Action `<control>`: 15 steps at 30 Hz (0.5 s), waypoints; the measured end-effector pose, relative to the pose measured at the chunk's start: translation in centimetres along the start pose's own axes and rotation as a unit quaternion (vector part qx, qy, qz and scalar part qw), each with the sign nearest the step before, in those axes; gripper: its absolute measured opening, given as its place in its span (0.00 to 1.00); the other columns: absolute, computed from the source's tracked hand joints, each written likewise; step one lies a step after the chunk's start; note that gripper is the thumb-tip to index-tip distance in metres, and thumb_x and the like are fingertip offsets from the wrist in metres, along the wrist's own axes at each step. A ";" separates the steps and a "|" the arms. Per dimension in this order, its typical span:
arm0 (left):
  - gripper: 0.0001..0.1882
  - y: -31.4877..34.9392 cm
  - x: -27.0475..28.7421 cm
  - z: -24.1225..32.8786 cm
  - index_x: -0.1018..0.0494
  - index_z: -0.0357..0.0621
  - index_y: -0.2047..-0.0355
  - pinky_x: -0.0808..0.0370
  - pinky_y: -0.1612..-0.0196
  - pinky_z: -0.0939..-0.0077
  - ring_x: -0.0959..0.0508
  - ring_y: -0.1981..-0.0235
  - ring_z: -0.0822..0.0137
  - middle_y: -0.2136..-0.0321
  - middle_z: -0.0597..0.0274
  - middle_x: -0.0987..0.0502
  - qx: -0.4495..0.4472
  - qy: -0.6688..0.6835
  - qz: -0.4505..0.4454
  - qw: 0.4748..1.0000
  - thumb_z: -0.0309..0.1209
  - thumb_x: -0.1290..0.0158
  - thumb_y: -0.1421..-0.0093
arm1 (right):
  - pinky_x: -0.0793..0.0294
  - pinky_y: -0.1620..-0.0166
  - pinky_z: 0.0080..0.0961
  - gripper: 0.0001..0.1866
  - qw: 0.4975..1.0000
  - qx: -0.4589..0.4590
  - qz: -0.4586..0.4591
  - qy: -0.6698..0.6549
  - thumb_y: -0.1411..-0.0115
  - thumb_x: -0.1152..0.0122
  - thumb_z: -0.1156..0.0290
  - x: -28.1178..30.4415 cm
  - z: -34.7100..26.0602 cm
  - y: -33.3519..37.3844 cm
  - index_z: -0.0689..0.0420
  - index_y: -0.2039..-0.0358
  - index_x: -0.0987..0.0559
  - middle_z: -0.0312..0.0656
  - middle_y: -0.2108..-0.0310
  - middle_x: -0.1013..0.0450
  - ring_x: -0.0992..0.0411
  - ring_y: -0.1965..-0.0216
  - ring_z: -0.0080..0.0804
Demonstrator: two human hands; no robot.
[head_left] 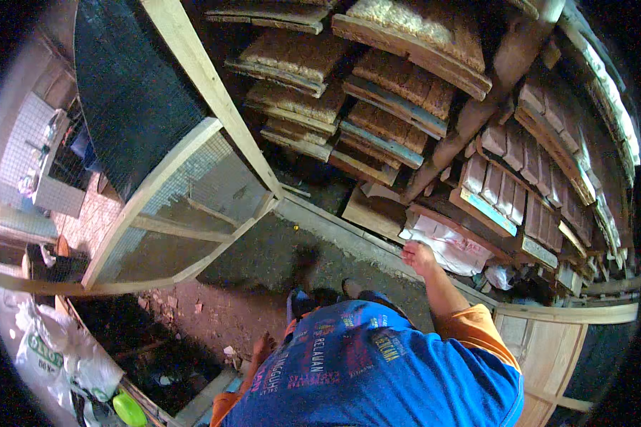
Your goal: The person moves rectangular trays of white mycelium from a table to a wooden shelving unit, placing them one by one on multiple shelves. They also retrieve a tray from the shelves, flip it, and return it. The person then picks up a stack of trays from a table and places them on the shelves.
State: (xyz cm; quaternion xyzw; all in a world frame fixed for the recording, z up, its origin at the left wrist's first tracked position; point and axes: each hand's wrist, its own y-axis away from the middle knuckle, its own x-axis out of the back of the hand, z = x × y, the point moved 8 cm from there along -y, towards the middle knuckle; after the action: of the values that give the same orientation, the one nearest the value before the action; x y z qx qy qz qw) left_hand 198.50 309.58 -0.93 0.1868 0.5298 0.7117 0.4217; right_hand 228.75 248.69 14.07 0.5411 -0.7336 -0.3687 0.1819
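Observation:
My right hand (419,257) is stretched out past an orange sleeve, its fingers loosely bent and nothing visible in them. Right beside it lies a crumpled white sack (452,245) with reddish print, at the foot of the racks; whether the fingers touch it I cannot tell. Low by my body, my left hand (263,349) is in shadow and partly hidden by my blue shirt. Its fingers look apart, with no object showing in them. Above the sack, wooden boards (488,206) bear rows of brown brick-like blocks (506,146).
Stacked planks (406,60) with pale, rough-topped loads overhang ahead. A wood-framed mesh door (185,220) stands at the left. A concrete ledge (327,224) edges the dark floor (263,245). White sacks (71,349) and a green object (128,409) lie lower left; a wooden panel (538,349) stands right.

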 end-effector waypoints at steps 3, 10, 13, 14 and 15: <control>0.16 -2.0 1.0 7.2 0.31 0.48 0.61 0.31 0.74 0.67 0.28 0.74 0.64 0.71 0.64 0.29 0.020 -0.092 0.001 0.996 0.46 0.48 0.39 | 0.28 0.62 0.34 0.16 0.996 0.043 -0.029 -0.073 0.42 0.40 0.56 -6.0 -4.5 1.7 0.52 0.59 0.28 0.38 0.67 0.28 0.27 0.64 0.34; 0.17 -5.7 -10.2 26.2 0.31 0.47 0.58 0.33 0.76 0.73 0.27 0.72 0.69 0.70 0.68 0.27 -0.121 -0.127 -0.111 0.978 0.45 0.46 0.40 | 0.30 0.54 0.39 0.18 0.974 0.103 -0.081 -0.184 0.42 0.39 0.55 -15.5 -15.7 4.6 0.50 0.57 0.30 0.36 0.65 0.27 0.28 0.58 0.35; 0.18 -3.4 -16.8 30.2 0.30 0.47 0.55 0.33 0.75 0.78 0.26 0.71 0.73 0.69 0.70 0.26 -0.174 -0.172 -0.063 0.968 0.43 0.45 0.40 | 0.29 0.54 0.37 0.19 0.965 0.119 -0.088 -0.218 0.43 0.38 0.54 -17.5 -19.8 4.6 0.50 0.58 0.30 0.36 0.65 0.27 0.28 0.58 0.36; 0.18 -2.3 -19.3 31.4 0.30 0.48 0.55 0.34 0.75 0.80 0.26 0.71 0.75 0.69 0.71 0.26 -0.229 -0.203 -0.016 0.952 0.43 0.45 0.40 | 0.29 0.54 0.38 0.19 0.962 0.127 -0.098 -0.219 0.43 0.38 0.54 -18.0 -21.0 4.4 0.50 0.58 0.30 0.37 0.64 0.27 0.28 0.58 0.36; 0.18 -1.5 -21.7 31.4 0.30 0.48 0.55 0.34 0.75 0.81 0.26 0.71 0.75 0.69 0.72 0.26 -0.219 -0.206 -0.011 0.954 0.43 0.44 0.41 | 0.29 0.54 0.38 0.20 0.961 0.134 -0.110 -0.218 0.43 0.38 0.54 -18.4 -21.8 4.2 0.51 0.57 0.31 0.37 0.64 0.27 0.28 0.58 0.36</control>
State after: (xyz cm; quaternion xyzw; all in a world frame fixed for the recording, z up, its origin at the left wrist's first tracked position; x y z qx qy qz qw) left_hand 233.92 311.13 13.22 0.2262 0.2650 0.7515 0.5602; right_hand 246.90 258.86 34.03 0.5444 -0.7344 -0.3933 -0.0980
